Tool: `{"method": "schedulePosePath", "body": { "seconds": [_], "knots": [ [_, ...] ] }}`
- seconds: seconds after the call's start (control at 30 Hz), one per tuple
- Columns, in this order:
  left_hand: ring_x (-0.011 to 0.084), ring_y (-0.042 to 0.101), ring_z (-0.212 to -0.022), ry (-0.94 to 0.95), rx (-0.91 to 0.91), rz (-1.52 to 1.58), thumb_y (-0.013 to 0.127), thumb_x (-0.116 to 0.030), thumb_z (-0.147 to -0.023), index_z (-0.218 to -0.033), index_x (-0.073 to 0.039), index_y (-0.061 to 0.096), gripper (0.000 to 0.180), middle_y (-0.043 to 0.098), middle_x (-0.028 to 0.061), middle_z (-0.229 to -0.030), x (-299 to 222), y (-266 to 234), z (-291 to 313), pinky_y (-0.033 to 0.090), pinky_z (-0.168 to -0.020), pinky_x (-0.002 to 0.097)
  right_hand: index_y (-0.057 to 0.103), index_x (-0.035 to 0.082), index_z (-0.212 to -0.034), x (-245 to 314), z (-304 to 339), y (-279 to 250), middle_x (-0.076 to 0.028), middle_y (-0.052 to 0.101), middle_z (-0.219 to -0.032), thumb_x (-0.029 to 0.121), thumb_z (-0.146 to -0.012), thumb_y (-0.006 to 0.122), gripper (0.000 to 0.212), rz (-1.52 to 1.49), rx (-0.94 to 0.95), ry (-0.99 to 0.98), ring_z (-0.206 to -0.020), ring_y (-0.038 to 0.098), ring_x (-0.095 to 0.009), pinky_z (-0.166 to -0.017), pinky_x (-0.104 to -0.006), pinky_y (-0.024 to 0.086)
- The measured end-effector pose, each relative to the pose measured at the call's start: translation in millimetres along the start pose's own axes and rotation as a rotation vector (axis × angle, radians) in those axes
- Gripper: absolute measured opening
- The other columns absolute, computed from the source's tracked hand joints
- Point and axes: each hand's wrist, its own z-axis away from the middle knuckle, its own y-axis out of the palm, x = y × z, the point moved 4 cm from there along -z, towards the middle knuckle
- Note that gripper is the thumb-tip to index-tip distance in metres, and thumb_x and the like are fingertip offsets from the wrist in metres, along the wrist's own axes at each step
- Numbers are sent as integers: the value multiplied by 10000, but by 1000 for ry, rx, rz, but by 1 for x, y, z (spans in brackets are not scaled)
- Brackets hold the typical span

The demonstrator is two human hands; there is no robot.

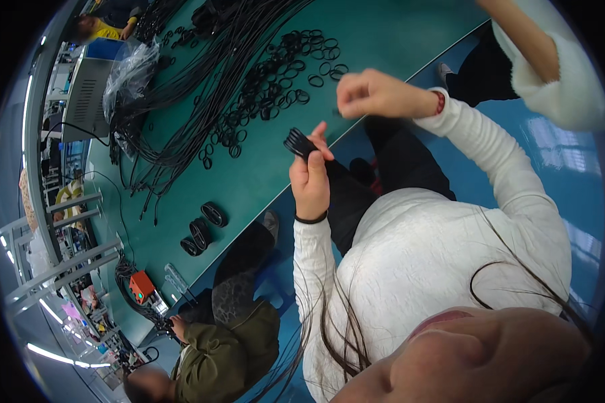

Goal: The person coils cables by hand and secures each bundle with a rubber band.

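Note:
My left hand (310,180), with a black band at the wrist, is closed on a small coil of black cable (298,143). The loops stick out past its thumb, and some fingers are stretched out behind them. To the right of it, my right hand (376,94), with a red bead bracelet, is held up by the table edge with its fingers curled in. A small dark bit shows beside its fingertips; what the fingers hold, if anything, I cannot make out. Both hands are apart. Many loose black rings (279,80) lie scattered on the green table (249,171) beyond them.
Long black cables (181,127) run in a bundle across the table. Several coiled cables (199,232) lie near the front edge. Farther left are an orange device (141,287), a grey metal box (87,94) and a clear plastic bag (129,74). Other people sit close by on both sides.

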Motion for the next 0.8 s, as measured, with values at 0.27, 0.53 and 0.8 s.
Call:
{"method": "schedulePosePath", "body": {
  "seconds": [0.27,0.53,0.8],
  "knots": [
    [192,559,-945,-107,-88,221,407,-264,-1000,-899,-28,500,272,464,56,-996,8,13,-4,498,-573,246,609,16,-836,0,15,41,-19,502,-875,176,-854,626,162,-62,8,-14,-722,452,-97,-653,-232,371],
    [122,443,-701,-260,-44,536,440,-349,-982,-874,-68,482,303,455,38,-988,15,-5,4,369,-499,194,543,5,-843,12,40,73,-1,540,-643,208,-956,489,239,-1102,405,339,-398,388,-19,-378,-169,287],
    [218,572,-949,-307,49,195,436,-228,-991,-1014,-7,487,228,520,95,-1053,30,-16,20,538,-818,402,420,166,-1392,25,39,33,-20,551,-562,69,-912,425,490,-128,356,239,-387,496,-52,-396,-173,422]
  ]
}}
